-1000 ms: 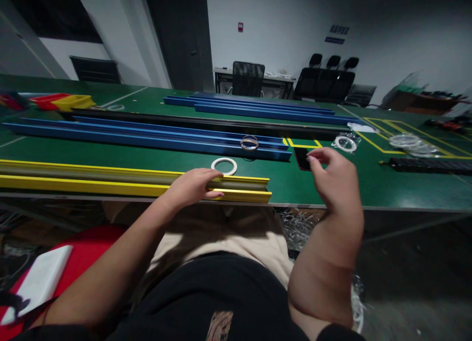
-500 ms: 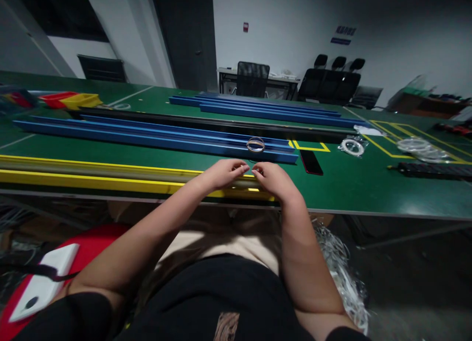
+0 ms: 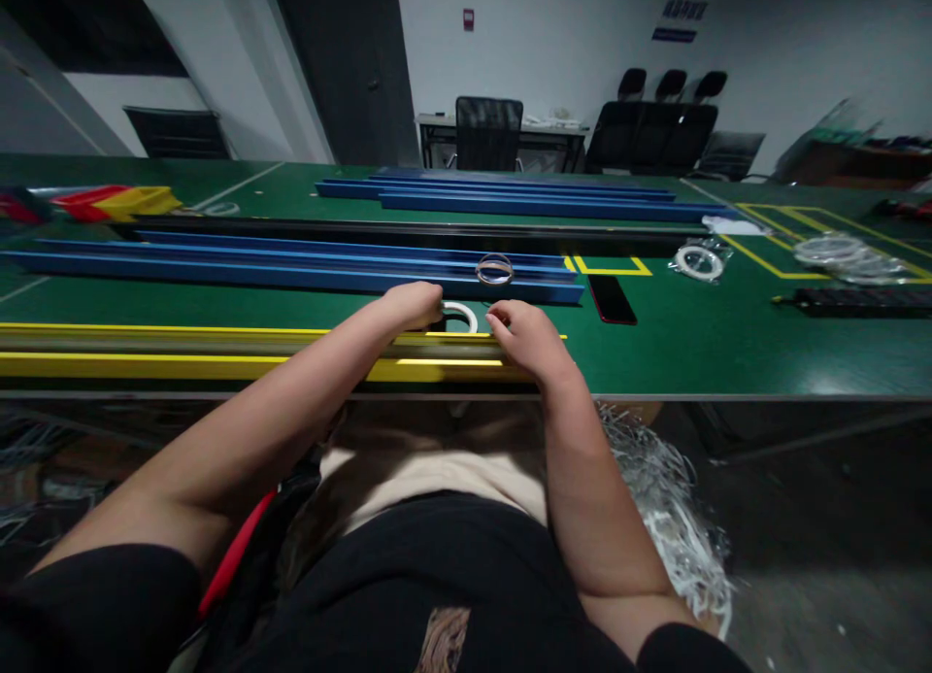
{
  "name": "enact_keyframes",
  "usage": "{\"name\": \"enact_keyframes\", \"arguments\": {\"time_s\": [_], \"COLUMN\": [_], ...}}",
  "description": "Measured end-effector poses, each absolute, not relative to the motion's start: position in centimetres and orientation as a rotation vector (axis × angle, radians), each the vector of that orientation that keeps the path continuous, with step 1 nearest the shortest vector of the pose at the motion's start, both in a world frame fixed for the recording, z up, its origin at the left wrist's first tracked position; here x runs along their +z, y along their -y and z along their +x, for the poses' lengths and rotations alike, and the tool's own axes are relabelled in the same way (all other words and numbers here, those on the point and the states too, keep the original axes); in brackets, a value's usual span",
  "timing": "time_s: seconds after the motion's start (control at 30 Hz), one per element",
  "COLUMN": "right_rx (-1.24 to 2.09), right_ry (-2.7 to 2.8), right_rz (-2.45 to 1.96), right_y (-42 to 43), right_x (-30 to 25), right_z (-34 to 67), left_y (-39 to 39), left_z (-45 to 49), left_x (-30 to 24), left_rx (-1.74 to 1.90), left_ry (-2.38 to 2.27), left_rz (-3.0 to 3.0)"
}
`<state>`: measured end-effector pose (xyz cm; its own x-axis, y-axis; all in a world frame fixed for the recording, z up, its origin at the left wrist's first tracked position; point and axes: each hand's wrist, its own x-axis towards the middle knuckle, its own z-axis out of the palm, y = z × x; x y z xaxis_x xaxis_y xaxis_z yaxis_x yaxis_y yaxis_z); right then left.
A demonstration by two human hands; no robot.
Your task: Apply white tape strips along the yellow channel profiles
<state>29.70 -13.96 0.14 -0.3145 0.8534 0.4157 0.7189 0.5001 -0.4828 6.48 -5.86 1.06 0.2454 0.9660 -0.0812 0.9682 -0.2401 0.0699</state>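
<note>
A white roll of tape (image 3: 463, 314) lies on the green table (image 3: 728, 353) just behind a long yellow rail (image 3: 182, 365) at the front edge. My left hand (image 3: 409, 305) is curled over the left side of the roll, fingers closed on it. My right hand (image 3: 525, 338) rests on the rail's right end, just right of the roll, with its fingers bent and fingertips close to the roll; I cannot make out whether it grips anything.
Long blue rails (image 3: 291, 265) lie across the table behind the roll, with a clear tape ring (image 3: 494, 268) on them. A dark phone (image 3: 612, 299) lies to the right, and bagged tape rolls (image 3: 697, 261) lie further right. Black chairs (image 3: 655, 129) stand at the back wall.
My right hand came down from mid-air to the rail's end. My left hand slid forward off the rail onto the white tape roll.
</note>
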Motion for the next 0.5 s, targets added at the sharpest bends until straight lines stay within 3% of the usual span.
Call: {"name": "enact_keyframes", "arguments": {"time_s": [0.23,0.5], "right_rx": [0.271,0.444], "right_ry": [1.689,1.475], "right_rz": [-1.22,-1.174], "right_y": [12.3,12.6], "right_x": [-1.2,-0.8], "right_z": [30.1,31.0], "left_y": [6.7,8.6], "left_z": [7.3,11.6], "left_x": [3.0,2.1], "left_rx": [0.872,1.027], "left_ry": [-1.008,-0.878], "left_rz": [2.067,1.652]}}
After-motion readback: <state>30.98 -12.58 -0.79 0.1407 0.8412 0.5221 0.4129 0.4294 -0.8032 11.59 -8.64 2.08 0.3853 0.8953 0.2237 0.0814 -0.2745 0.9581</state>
